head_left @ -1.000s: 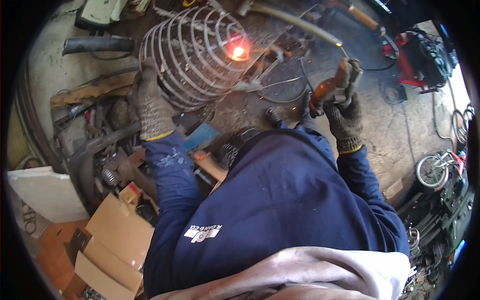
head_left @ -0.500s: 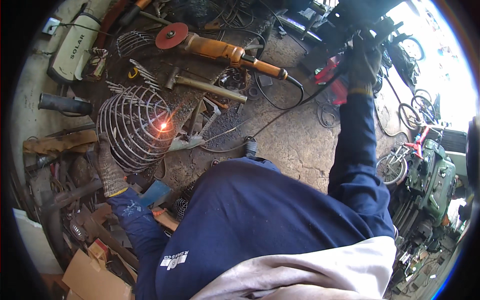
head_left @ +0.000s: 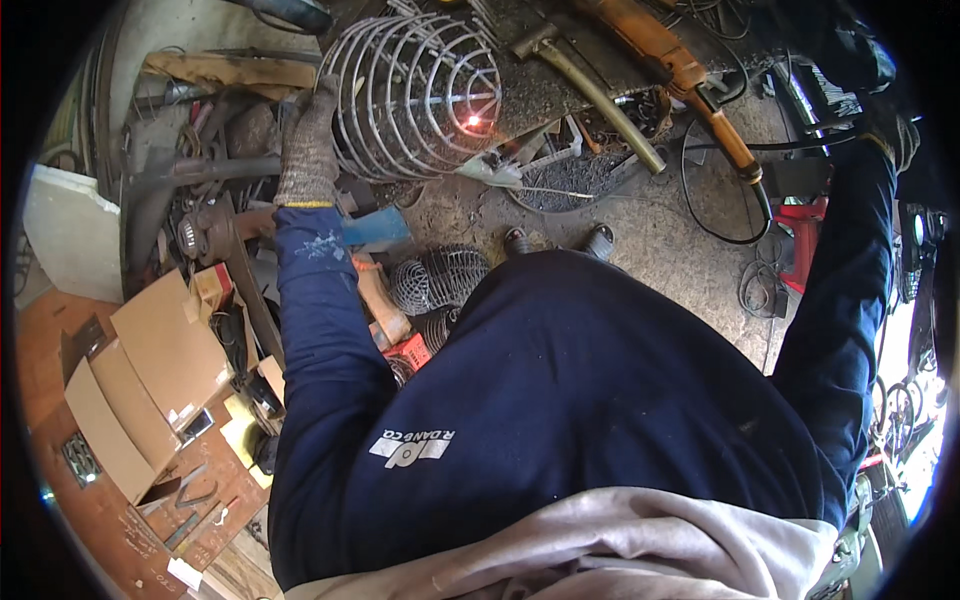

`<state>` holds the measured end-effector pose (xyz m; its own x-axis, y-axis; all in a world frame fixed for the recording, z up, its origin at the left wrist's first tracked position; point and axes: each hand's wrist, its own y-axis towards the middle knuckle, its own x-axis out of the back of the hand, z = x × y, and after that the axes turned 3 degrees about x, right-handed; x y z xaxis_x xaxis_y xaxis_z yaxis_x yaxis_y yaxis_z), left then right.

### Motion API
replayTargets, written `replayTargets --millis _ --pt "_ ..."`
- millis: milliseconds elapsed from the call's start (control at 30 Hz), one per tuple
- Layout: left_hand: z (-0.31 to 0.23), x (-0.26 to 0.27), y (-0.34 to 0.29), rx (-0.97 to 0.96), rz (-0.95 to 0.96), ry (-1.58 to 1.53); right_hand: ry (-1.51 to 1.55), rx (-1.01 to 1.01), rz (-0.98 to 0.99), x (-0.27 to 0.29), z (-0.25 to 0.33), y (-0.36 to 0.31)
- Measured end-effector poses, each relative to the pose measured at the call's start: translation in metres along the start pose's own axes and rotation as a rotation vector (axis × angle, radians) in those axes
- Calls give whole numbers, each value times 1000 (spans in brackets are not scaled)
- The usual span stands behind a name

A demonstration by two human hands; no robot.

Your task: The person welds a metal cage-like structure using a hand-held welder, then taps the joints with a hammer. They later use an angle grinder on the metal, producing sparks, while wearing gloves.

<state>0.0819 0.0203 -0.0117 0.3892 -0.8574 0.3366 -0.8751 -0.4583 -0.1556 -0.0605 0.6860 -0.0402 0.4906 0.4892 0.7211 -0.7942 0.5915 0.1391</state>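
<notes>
A round cage of welded wire rings [head_left: 400,100] lies on its side at the top of the view. One small spot near its right end glows orange. My left hand [head_left: 310,145], in a knitted work glove with a yellow cuff, is closed at the cage's left rim. My right hand [head_left: 888,135] reaches out to the far right, gloved, beside a dark thing in shadow. Its fingers and anything they hold are too dark to make out. Between the hands lie a hammer with a metal-pipe handle [head_left: 600,95] and an orange angle grinder [head_left: 690,80].
The grinder's black cord [head_left: 690,190] loops over the concrete floor. More wire cages [head_left: 440,278] sit by my legs. An opened cardboard box [head_left: 165,350] stands at lower left, near a blue metal piece [head_left: 375,228]. Red equipment [head_left: 803,240] stands at the right.
My view has swung, so the cage, hammer and grinder appear higher and farther right. The glow on the cage has shrunk. My left hand stays at the cage; my right arm remains stretched out.
</notes>
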Motion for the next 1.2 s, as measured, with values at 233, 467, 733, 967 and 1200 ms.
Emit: replayTargets --millis 233,467,733,967,1200 --pt "-11 -8 -9 -45 -2 31 -233 -28 -93 36 16 -16" --pt "-9 -2 -5 -1 33 40 -434 -72 -201 57 21 -36" --pt "-38 -14 -24 39 125 -228 806 466 -208 12 83 -207" --pt "-45 22 -50 -30 267 -748 1280 291 535 -48 102 -342" --pt "-13 -23 -91 -7 388 -1066 1424 326 811 -100 165 -399"
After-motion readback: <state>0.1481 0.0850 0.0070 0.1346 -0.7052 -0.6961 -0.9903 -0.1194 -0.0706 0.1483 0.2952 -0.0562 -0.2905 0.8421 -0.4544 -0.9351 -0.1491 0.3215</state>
